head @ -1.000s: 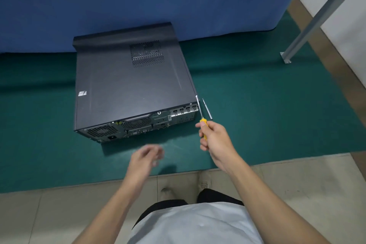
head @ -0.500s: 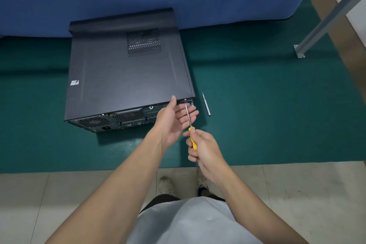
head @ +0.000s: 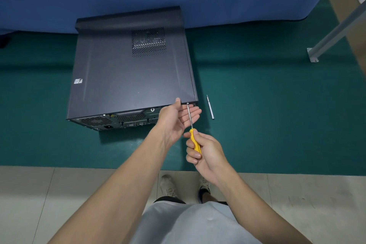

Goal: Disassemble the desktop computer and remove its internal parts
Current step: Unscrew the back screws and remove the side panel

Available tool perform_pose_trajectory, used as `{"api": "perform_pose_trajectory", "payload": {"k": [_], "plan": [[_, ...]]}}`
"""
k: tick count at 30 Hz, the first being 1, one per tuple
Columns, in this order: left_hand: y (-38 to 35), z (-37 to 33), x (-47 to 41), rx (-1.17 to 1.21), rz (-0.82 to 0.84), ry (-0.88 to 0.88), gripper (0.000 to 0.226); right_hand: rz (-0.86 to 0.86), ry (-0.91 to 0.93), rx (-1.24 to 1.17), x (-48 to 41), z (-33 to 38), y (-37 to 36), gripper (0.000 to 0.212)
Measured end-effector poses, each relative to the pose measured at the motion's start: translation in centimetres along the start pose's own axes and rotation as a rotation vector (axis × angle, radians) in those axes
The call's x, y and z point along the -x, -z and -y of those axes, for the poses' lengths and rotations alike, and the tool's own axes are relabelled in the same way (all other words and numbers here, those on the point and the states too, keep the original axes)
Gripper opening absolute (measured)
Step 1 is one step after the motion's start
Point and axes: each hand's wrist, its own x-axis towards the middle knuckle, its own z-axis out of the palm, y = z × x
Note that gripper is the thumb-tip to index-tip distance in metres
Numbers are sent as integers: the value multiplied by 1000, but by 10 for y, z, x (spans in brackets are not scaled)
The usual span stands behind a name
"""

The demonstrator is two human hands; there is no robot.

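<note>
Left hand [head: 176, 117] now up, fingers flat, at rear corner of computer [head: 128, 73] on green mat [head: 277, 105]; right hand [head: 206, 150] grips screwdriver [head: 193, 136], tip at corner, probably starting the cover screw.

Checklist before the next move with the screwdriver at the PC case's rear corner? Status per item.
1. Grip: right hand holds screwdriver by its yellow handle: ok.
2. Placement: tip at computer case rear upper right corner: ok.
3. Tip seated in a screw head: cannot tell.
4. Support: left hand open beside the shaft, thumb on the case's top edge: ok.
5. Stability: case flat on green mat: ok.
6. Clutter: slim metal tool on mat, apart from both hands: ok.
</note>
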Motion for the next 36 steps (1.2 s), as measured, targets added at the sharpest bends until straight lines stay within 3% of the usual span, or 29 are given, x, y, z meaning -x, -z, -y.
{"api": "perform_pose_trajectory", "payload": {"k": [8, 16, 22, 25, 27, 31, 33, 36], "plan": [[-2, -1, 1, -45, -29, 2, 46, 170, -165, -434, -5, -6, 2, 23], [-3, -1, 1, -29, -45, 6, 46, 171, -186, -514, -7, -5, 1, 20], [-3, 0, 1, -12, -40, 2, 46, -155, 40, 39, -2, -4, -18, 29], [-3, 0, 1, -2, -33, 11, 46, -403, 217, 766, 3, -3, -28, 32], [-3, 1, 1, 6, -31, 9, 40, -490, 285, 1012, 5, -4, -29, 28], [-4, 4, 4, -78, -29, -68, 5, -429, 359, 964, 7, -4, -29, 31], [-5, 5, 4, -105, -56, -92, 13, -336, 243, 639, 9, 2, -24, 29], [-9, 4, 5, -140, -65, -97, 16, -55, -94, 86, 17, 15, -7, 28]]}}
